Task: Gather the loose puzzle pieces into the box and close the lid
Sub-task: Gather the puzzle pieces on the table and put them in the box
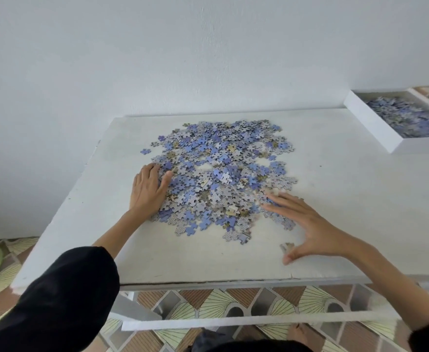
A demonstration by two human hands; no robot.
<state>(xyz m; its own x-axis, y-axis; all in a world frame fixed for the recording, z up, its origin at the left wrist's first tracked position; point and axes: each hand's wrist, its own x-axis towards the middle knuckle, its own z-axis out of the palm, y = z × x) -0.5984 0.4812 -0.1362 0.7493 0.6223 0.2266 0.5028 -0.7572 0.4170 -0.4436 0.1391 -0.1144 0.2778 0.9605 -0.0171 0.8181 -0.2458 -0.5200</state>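
Puzzle pieces (221, 174) are lying heaped on the table (335, 199), sprawling roughly six to twelve o'clock. They're looking light, thin and slippery, so they are probably best scooped inward from the edges. The left hand (148, 191) at nine and the right hand (307, 224) at five are lying flat, fingers spread, gripping nothing. The box (370, 123) is sitting open at two o'clock.

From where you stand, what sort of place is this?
Likely a room at home: a white table against a bare wall, patterned floor below, and puzzle pieces spread near their box.
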